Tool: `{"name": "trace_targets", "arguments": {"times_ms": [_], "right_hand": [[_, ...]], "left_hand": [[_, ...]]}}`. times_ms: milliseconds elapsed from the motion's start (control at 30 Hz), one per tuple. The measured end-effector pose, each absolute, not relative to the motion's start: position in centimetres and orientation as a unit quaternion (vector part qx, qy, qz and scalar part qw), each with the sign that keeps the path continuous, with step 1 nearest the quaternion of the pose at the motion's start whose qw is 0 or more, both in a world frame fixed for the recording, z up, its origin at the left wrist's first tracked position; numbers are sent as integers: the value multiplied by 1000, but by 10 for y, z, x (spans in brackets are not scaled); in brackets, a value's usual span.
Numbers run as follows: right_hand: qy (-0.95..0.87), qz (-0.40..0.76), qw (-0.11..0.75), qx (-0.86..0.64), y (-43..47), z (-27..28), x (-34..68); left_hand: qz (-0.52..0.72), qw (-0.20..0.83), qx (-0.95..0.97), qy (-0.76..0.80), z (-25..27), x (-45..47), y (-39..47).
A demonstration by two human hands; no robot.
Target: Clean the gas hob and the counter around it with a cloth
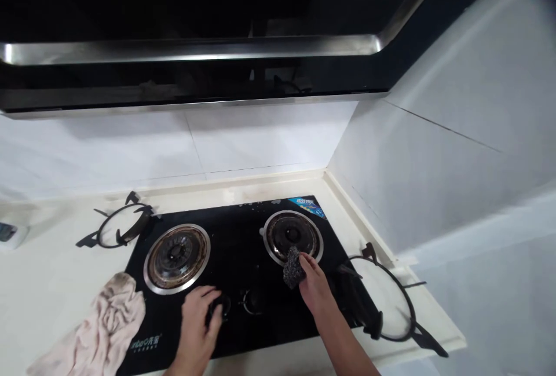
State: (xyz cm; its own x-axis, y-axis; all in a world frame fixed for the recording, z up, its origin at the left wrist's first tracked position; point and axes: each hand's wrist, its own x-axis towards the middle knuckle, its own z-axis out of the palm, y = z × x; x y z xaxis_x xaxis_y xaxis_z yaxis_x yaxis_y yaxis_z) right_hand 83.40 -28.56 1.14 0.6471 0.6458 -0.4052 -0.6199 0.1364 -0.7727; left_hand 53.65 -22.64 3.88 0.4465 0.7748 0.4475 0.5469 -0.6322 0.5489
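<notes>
My right hand (315,283) grips a dark grey steel wool scrubber (293,269) over the front edge of the right burner (292,236). My left hand (198,319) is at the front of the black glass gas stove (234,248), thumb and fingers curled around a black stove knob (223,305). A second black knob (252,301) sits just to its right. The left burner (177,257) lies beyond my left hand, its metal ring stained brown. Both burners are without their pan supports.
One black pan support (104,236) lies at the stove's back left, another (407,306) at its right side. A crumpled pink cloth (106,324) overlaps the front left corner. A white container (13,236) stands far left. Overhead hangs a black range hood (195,80); a wall (434,179) rises on the right.
</notes>
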Motion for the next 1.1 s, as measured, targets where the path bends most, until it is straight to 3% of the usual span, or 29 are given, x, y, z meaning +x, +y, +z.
{"name": "trace_targets", "arguments": {"times_ms": [167,300,400,500,600,667,1100], "right_hand": [[22,424,770,-477,-280,24,804],[-112,404,723,-549,-277,26,788],[-251,253,639,-682,-290,13,803],[-359,57,497,-788,-318,-12,831],[-438,-43,356,-825,-341,-37,849],[-467,-77,308,-825,-348,-48,853],[-460,-104,333,-817,-352,-49,851]], "left_hand": [[278,430,774,373,55,653,-238],[247,513,731,376,41,688,-223],[217,466,765,387,39,688,-191],[198,358,808,423,42,690,-150],[178,314,831,423,42,704,-116],[153,296,852,404,40,719,-100],[16,196,907,372,34,800,-73]]}}
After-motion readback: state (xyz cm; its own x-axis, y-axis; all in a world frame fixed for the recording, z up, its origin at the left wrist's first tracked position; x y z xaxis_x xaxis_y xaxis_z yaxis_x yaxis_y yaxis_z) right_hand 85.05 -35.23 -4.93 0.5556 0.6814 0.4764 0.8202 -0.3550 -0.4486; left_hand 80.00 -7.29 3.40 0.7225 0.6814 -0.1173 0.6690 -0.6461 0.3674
